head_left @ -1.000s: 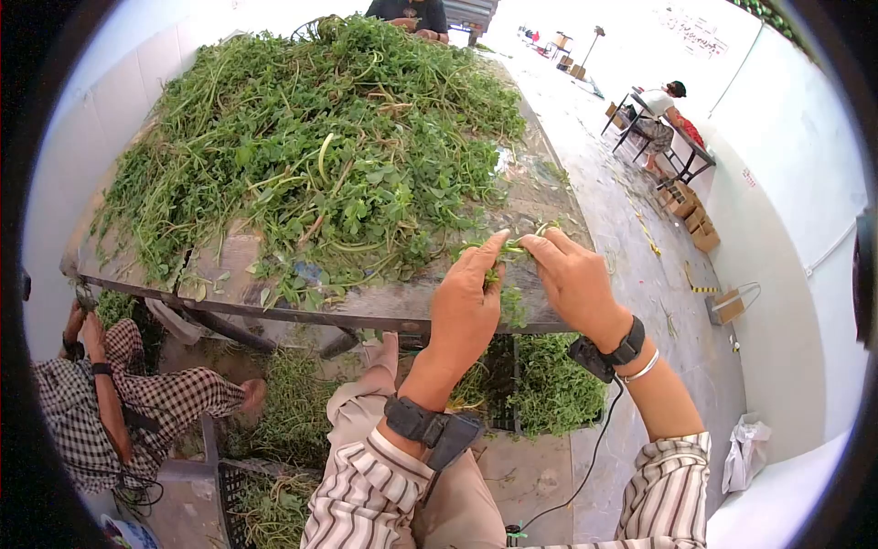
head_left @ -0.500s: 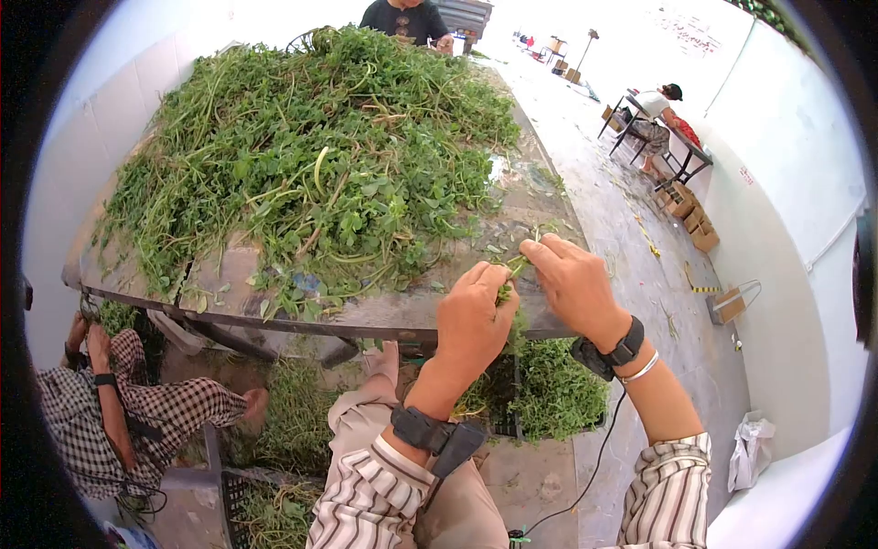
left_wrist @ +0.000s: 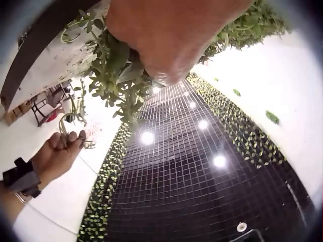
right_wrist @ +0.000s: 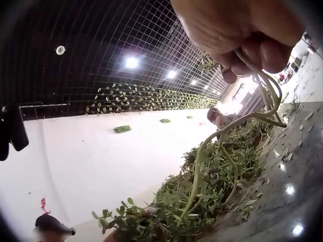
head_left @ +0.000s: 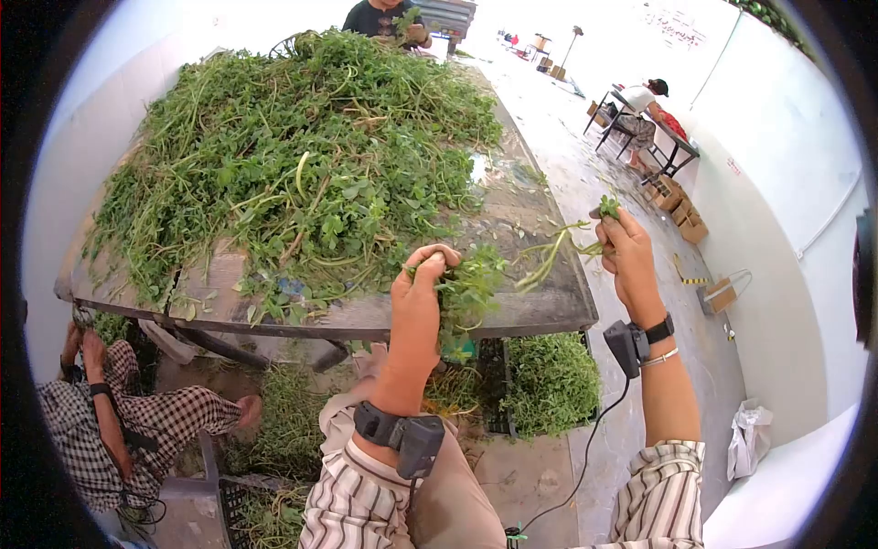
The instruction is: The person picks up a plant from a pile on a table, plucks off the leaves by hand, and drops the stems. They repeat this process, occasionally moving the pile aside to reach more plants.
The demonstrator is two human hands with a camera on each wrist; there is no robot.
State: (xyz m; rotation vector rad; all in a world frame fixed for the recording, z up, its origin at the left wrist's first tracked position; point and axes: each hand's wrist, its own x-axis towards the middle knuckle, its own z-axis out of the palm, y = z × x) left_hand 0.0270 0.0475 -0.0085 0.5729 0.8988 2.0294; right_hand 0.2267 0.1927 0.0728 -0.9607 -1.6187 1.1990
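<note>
My left hand [head_left: 417, 297] grips a bunch of leafy green sprigs [head_left: 471, 284] near the table's front edge, thumb on top. The leaves spill out on its right side; in the left wrist view they hang below the fist. Off to the right and higher, my right hand [head_left: 631, 261] pinches several pale green stems [head_left: 547, 261] between thumb and fingers, with a small leafy tuft above the fingertips. Seen from the right wrist, the long stems [right_wrist: 202, 156] bend down out of the curled fingers [right_wrist: 272, 54] and overlap the leaves below.
A large heap of greens [head_left: 302, 156] covers much of the wooden table [head_left: 521, 206]. Below stand crates of greens [head_left: 553, 384]. One person in checked clothes [head_left: 137, 412] sits at left, another [head_left: 389, 18] stands behind the heap, and a third [head_left: 637, 101] sits at a far table.
My hands have moved apart: the left with its leafy bunch to the left, the right up and rightwards with stems. The person behind the heap now holds up some greens.
</note>
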